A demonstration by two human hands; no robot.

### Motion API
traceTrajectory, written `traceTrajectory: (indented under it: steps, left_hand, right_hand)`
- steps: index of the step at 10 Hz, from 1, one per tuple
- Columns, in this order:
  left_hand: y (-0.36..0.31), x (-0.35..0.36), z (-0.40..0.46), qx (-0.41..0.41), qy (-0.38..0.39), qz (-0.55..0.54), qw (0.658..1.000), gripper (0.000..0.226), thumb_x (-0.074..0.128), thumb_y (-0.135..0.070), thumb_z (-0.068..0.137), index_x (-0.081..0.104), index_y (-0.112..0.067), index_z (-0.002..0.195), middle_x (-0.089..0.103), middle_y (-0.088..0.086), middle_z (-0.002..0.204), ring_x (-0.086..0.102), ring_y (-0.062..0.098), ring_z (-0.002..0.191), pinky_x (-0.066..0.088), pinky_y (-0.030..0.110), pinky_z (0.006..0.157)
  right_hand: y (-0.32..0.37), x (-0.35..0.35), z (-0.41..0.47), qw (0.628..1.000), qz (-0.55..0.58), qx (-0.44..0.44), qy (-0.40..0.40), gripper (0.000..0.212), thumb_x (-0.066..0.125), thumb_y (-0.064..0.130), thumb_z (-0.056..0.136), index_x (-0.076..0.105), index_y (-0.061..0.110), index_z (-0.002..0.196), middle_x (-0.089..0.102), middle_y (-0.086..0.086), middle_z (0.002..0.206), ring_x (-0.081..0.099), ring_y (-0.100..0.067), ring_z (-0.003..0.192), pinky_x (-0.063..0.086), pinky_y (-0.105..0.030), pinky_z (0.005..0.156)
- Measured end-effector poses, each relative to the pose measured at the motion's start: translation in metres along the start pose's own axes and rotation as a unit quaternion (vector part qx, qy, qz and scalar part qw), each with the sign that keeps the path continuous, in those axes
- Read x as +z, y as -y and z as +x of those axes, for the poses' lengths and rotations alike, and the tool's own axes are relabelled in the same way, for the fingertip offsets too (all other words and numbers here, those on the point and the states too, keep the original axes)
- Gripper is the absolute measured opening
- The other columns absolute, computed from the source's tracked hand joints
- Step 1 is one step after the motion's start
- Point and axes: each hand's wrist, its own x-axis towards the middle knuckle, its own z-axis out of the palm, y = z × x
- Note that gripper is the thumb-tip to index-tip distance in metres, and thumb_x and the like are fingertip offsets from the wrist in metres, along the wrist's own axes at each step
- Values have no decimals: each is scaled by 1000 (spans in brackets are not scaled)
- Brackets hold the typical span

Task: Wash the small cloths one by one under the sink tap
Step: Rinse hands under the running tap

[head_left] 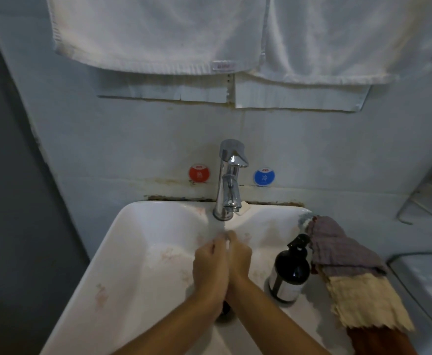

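We see two white towels [158, 34] hanging on wall above. Red sticker [198, 174] and blue sticker [264, 177] on wall tiles. Dark pump bottle [290, 271] upright, at right. Wire rack [430, 193] fixed to wall, far right.

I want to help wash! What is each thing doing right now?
Tap: running.
Left hand: under the water, pressed against the other.
Right hand: same, fingers curled.
Small cloths: piled on the sink edge.
Pump bottle: upright.
Towels: hanging.
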Motion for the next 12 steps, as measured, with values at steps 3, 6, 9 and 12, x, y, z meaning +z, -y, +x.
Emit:
traceTrajectory:
  steps: [3,6,9,12]
  left_hand:
    - [-7,-13,4,-5,57,-8,998,27,46,-26,99,58,-15,77,57,2,71,52,17,63,42,25,57]
    - [-10,-10,9,-57,10,-40,998,32,48,-26,98,62,-11,73,64,6,71,60,24,69,49,33,67]
    - [-13,-7,14,-77,30,-45,996,38,48,-19,99,55,-8,64,59,8,65,52,15,57,40,20,48]
    - [-13,-14,18,-73,32,-55,995,37,45,-21,100,52,-11,65,54,4,62,55,23,64,40,21,48]
  right_hand:
    - [6,-1,-7,997,79,9,7,28,49,12,102,52,20,76,50,5,66,51,1,52,38,-8,47]
    - [11,2,-18,996,80,9,-48,35,55,22,98,67,12,67,67,-3,63,62,-18,63,46,-32,61]
    - [11,-2,-22,997,61,-20,-49,37,55,24,97,68,12,65,67,0,58,61,-7,56,47,-25,56]
    - [9,5,-20,996,72,-25,-40,34,57,25,96,71,8,71,69,-9,66,65,-15,65,54,-36,66]
